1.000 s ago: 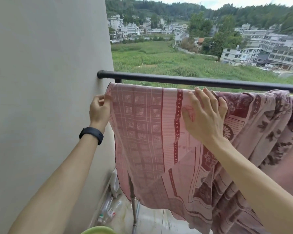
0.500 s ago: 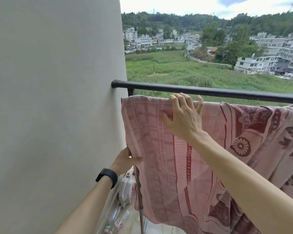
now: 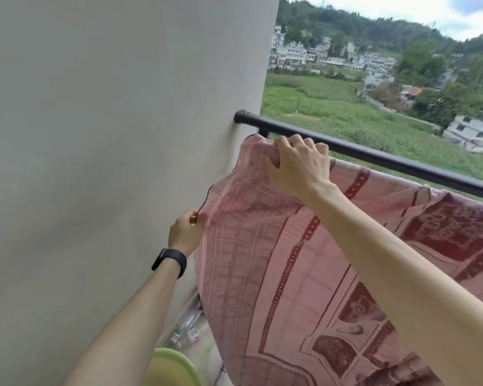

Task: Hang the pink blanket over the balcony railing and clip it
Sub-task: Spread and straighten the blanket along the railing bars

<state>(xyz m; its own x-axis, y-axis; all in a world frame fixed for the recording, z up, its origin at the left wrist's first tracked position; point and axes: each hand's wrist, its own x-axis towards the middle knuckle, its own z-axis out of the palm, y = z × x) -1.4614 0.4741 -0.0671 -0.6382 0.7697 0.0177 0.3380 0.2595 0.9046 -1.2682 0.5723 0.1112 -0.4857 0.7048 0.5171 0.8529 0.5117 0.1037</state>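
The pink blanket (image 3: 304, 260), patterned with dark red borders and flowers, hangs just inside the black balcony railing (image 3: 374, 158), its top edge a little below the bar. My right hand (image 3: 296, 165) clutches a bunch of the blanket's upper left corner close under the railing. Lower down, my left hand (image 3: 186, 232), with a black band on the wrist, pinches the blanket's left side edge and holds it away from the wall. No clip is visible.
A beige wall (image 3: 109, 162) stands close on the left, where the railing ends. Below lie several plastic bottles (image 3: 190, 327) on the floor and a green basin (image 3: 170, 369) at the bottom edge. Fields and buildings lie beyond the railing.
My right hand slid left along the top edge to the corner and bunched it. My left hand dropped from the top corner to the side edge and pulled it outward. The view turned left.
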